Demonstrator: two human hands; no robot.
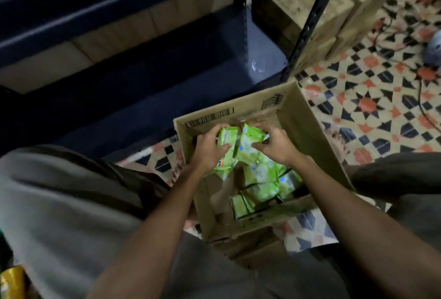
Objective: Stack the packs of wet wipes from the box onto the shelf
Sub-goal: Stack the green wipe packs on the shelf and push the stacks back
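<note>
An open cardboard box (307, 131) stands on the floor between my knees, with several green packs of wet wipes (261, 179) loose inside. My left hand (210, 149) grips one green pack (227, 136) held upright over the box. My right hand (274, 144) grips a second green pack (250, 141) right beside it; the two packs nearly touch. The dark blue metal shelf (155, 79) runs across just beyond the box, its lower board bare near the front.
Brown cartons (119, 36) line the back of the shelf. More cartons (334, 5) are stacked to the right of the shelf's black upright (307, 24). Patterned tile floor with cables (420, 98) lies to the right. A gold object (13, 282) sits at the lower left.
</note>
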